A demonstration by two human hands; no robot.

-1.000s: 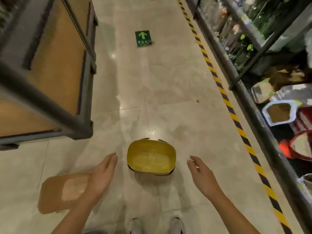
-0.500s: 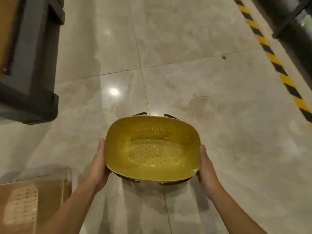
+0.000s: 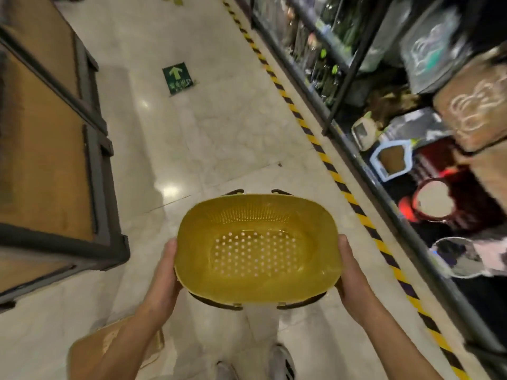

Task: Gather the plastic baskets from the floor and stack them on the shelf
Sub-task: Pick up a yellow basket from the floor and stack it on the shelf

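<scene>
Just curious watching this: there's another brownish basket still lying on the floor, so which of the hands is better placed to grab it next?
The left hand, probably. The tan basket lies on the floor below the left forearm, while the right hand is across the yellow basket, which both hands now hold.

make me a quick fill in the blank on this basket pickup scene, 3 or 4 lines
1. The yellow basket is held by ____ hands, the left hand and the right hand on opposite sides.
2. The basket's bottom is full of small ____.
3. The green floor sign shows an ____ pointing up the aisle.
4. The striped floor tape is black and ____.

Missing words: two; holes; arrow; yellow
</scene>
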